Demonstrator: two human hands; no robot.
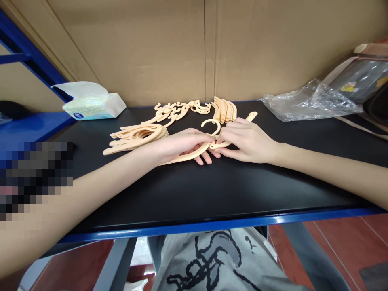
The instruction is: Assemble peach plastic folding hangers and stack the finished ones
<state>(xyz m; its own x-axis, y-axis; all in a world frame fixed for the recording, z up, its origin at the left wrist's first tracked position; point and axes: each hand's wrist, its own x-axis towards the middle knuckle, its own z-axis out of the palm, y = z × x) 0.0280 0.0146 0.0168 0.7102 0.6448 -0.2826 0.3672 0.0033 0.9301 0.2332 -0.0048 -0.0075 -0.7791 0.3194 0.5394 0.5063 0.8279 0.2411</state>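
Near the middle of the black table, my left hand (188,145) is closed around a beige plastic hanger arm with a hook (198,152). My right hand (244,139) pinches a second beige hanger arm (224,144), its end with a small hole meeting the hooked piece at the centre. The far tip of this second arm sticks out above my right hand. Just left of my hands lies a stack of beige hanger pieces (145,133). Behind it are loose hooked pieces (169,111), and a bundle of straight arms (224,109) rests behind my right hand.
A tissue pack (93,105) sits at the back left. To the back right lie a crumpled clear plastic bag (291,103) and a transparent bag with straps (353,83). A cardboard wall (145,52) rises behind the table (212,194), which has a blue front edge.
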